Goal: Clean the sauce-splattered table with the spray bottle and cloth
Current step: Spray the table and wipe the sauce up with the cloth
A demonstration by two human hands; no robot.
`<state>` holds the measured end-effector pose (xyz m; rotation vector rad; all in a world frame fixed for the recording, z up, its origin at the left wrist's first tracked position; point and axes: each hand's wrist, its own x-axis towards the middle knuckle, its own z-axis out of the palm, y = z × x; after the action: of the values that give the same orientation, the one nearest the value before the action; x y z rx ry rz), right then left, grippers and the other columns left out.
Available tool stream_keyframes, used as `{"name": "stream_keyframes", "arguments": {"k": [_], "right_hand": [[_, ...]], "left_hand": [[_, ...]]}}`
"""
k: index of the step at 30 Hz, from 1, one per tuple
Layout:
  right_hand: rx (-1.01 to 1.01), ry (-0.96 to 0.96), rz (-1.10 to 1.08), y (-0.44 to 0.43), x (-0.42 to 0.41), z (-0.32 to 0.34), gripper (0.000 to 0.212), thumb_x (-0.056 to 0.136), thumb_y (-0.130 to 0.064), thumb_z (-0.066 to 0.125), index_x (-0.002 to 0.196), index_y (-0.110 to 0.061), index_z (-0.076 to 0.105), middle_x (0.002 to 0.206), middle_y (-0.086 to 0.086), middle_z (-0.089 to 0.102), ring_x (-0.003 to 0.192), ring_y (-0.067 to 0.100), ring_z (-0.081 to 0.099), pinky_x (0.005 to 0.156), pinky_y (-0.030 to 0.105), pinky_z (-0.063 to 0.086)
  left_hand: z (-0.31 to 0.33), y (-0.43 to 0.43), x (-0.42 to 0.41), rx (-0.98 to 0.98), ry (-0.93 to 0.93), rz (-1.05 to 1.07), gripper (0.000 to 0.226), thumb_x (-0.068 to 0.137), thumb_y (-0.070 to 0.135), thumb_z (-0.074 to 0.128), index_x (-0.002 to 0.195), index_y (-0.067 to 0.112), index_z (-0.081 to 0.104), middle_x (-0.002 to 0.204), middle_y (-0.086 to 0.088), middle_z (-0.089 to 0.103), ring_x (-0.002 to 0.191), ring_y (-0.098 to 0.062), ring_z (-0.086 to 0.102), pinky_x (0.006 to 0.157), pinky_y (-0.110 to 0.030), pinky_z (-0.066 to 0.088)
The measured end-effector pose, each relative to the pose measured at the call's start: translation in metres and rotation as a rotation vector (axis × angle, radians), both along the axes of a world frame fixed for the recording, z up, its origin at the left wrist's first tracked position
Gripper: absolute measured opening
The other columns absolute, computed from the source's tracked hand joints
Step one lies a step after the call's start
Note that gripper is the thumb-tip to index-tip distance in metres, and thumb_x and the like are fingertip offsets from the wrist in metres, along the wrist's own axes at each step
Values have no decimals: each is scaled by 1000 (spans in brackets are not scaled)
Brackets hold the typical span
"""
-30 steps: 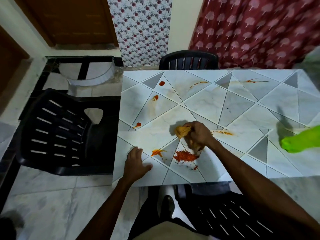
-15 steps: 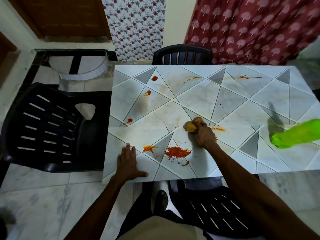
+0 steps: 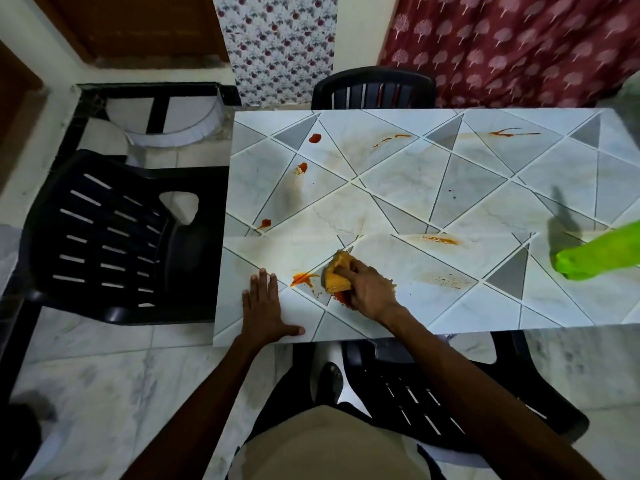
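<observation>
Nearest, below the forearms: near chair [image 3: 433, 403], black moulded plastic with a slotted seat, pushed partly under the table's near edge. Pale veined floor tiles all round.

At that edge, left hand [image 3: 265, 311] flat on the table [image 3: 485, 202], fingers straight and close together, thumb spread wide along the rim, holding nothing. Just to its right, right hand [image 3: 372, 292] curled over a crumpled yellow-orange cloth [image 3: 337, 277], pressing it onto the top, with a wedge-shaped fold poking out past the fingers. Grainy red sauce [image 3: 341, 299] showing at the cloth's near side. A wet orange streak between the two hands.

Table top rectangular and glossy, printed as pale marble, cut by thin lines into triangles, a few of them grey. Faint smeared orange marks right of the cloth. Small red blobs toward the left edge. Thin red squiggles near the far edge.

At the right border, a bright green plastic bottle [image 3: 602, 258], blurred, base on the top, well apart from the cloth, body running out of view. Dark shadow behind it.

Left of the table, left chair [image 3: 114, 237], black, slotted, with a rounded triangular hole in the back. Beyond the far edge, the curved slatted back of the far chair [image 3: 374, 88]. Behind that, a maroon curtain [image 3: 519, 46] with a pale tree print, and a brown wooden door [image 3: 138, 26].
</observation>
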<state>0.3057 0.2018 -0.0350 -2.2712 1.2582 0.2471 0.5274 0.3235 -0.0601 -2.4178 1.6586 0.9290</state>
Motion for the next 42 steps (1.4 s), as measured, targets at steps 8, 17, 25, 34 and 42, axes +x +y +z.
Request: {"name": "stream_keyframes", "arguments": {"k": [8, 17, 25, 34, 42], "right_hand": [[-154, -289, -385, -21, -61, 42, 66, 79, -29, 43, 142, -21, 57, 108, 16, 56, 94, 37, 60, 72, 42, 53], [-263, -127, -739, -56, -159, 43, 39, 89, -15, 55, 127, -16, 60, 104, 20, 61, 94, 44, 63, 78, 46, 54], [-8, -29, -657, -22, -119, -6, 44, 99, -21, 52, 141, -12, 42, 135, 23, 54, 105, 47, 64, 86, 50, 51], [48, -122, -413, 3, -28, 1, 53, 100, -46, 55, 148, -26, 43, 146, 11, 50, 116, 39, 63, 93, 49, 53], [-7, 39, -287, 13, -20, 5, 54, 102, -59, 40, 150, -34, 41, 148, 8, 48, 118, 37, 62, 97, 51, 50]], "left_hand": [[-3, -1, -3, 10, -48, -12, 148, 57, 76, 75, 155, 8, -13, 161, -16, -23, 150, -36, -17, 120, -54, 1], [-3, -6, -7, 42, -49, 5, 150, 58, 69, 80, 153, 7, -17, 160, -18, -25, 149, -37, -19, 120, -55, 1], [-4, -4, -7, 40, -54, 15, 150, 57, 68, 81, 154, 8, -16, 160, -18, -24, 149, -37, -17, 119, -56, 2], [-2, 1, -6, -10, -30, 40, 146, 59, 67, 80, 155, 11, -15, 162, -14, -22, 150, -33, -16, 121, -52, 0], [-9, 9, 2, -103, 31, 52, 145, 56, 73, 78, 156, 15, -9, 163, -10, -18, 151, -28, -14, 121, -48, -2]]}}
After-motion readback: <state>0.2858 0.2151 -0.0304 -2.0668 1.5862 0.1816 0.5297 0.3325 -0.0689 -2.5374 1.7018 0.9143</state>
